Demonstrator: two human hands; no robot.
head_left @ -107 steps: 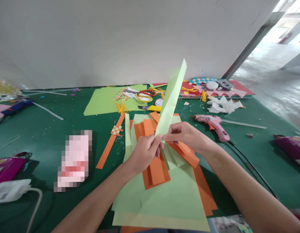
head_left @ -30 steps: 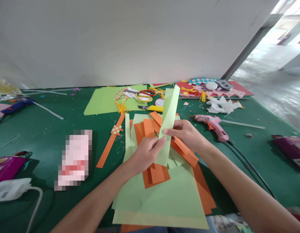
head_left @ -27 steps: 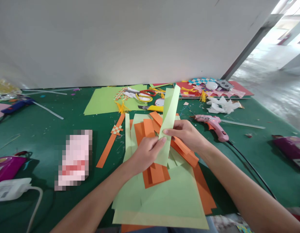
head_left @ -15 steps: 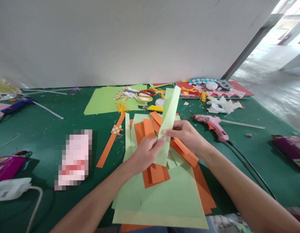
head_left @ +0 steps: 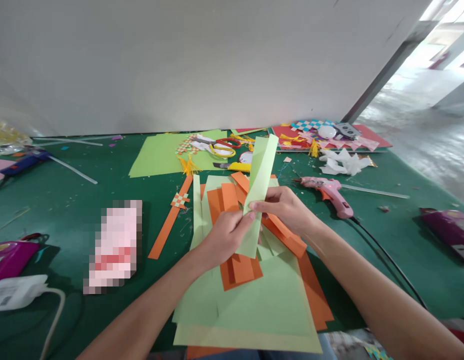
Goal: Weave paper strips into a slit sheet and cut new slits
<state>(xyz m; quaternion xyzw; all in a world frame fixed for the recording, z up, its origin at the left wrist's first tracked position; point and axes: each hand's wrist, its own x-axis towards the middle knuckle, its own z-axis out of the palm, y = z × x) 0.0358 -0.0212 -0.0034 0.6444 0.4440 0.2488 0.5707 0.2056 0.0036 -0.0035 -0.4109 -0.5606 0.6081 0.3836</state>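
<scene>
A folded light green paper strip stands tilted between my hands, its upper part spreading apart along the fold. My left hand pinches it at the left edge with the thumb on its face. From the right, my right hand grips the strip between thumb and fingers, a little higher. Below lie folded orange paper pieces on a stack of light green sheets. To the left is an orange strip with a small woven checkered piece and a yellow tassel.
On the green table, a pink glue gun with a black cord lies at the right. Scissors and a yellow cutter lie behind the stack. A pixelated pink item is at the left; white scraps lie back right.
The green strip and both hands have shifted very slightly left. Both hands keep their hold on the strip.
</scene>
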